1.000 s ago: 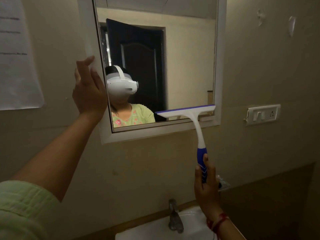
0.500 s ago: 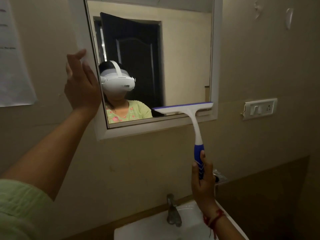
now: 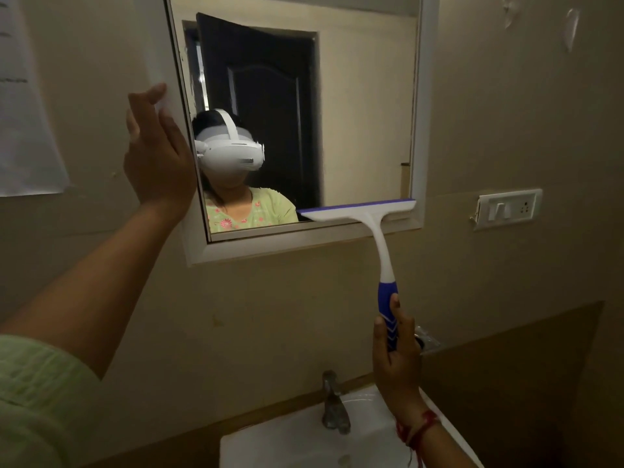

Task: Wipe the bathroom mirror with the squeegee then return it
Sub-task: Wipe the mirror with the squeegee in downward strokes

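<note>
Pale green cloth of a sleeve (image 3: 37,400) fills the bottom left corner, nearest of all, and from it the bare left forearm runs up and rightward toward the wall. At the bottom edge, right of centre, sits the white sink (image 3: 270,444), its metal tap (image 3: 334,407) rising at the back rim. Right beside the tap the right hand (image 3: 398,363) comes up from the bottom edge, a red thread tied about the wrist, its fingers wrapped around the blue grip of the squeegee (image 3: 381,251) (the thumb lies along the grip, pointing up). From that grip the white neck slants up and a little left to the head, whose purple-edged blade lies level along the bottom right corner of the mirror (image 3: 364,113), reaching the inside of the right frame edge; whether the blade presses on the glass or only sits close to it I cannot tell. Further up, the left hand (image 3: 157,153) is open with fingers spread loosely, held at the left edge of the white frame, its fingertips over the frame's face. On the beige wall behind, a switch plate (image 3: 508,208) is mounted just right of the mirror's lower right corner, and a sheet of paper (image 3: 25,106) hangs at the left edge.
</note>
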Motion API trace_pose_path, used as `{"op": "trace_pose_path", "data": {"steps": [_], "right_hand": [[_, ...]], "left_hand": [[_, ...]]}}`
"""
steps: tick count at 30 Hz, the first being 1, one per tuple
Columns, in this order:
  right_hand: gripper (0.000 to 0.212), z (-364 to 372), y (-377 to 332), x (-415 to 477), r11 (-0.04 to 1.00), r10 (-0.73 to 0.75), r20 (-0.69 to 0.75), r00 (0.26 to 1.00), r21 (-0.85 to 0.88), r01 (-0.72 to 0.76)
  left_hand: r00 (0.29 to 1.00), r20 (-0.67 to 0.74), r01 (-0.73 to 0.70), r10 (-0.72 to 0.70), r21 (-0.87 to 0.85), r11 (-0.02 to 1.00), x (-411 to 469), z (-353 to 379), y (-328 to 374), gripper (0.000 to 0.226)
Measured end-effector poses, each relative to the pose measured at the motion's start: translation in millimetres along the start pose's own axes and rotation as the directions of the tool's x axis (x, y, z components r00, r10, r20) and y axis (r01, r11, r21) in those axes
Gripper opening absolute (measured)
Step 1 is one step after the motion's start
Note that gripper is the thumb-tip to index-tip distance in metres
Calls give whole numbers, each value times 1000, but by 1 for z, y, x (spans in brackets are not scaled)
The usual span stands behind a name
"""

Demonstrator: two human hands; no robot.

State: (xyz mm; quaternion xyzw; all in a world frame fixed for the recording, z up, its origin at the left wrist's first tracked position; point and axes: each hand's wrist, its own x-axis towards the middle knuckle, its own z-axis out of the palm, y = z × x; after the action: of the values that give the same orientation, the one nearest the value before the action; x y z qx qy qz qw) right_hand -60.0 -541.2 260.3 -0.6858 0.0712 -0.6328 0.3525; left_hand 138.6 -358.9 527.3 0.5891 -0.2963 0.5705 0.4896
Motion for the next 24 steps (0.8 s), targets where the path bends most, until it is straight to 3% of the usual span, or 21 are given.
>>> {"op": "trace_pose_path", "data": {"steps": [4, 24], "right_hand": [[40, -1, -3, 10, 1000, 7, 18, 1000, -14, -7], [45, -17, 6, -4, 997, 24, 88, 996, -71, -18]], "left_hand": [[1000, -2, 0, 0, -2, 1000, 0, 1, 1, 35], [1000, -11, 2, -1, 27, 1000, 1, 0, 3, 36]]}}
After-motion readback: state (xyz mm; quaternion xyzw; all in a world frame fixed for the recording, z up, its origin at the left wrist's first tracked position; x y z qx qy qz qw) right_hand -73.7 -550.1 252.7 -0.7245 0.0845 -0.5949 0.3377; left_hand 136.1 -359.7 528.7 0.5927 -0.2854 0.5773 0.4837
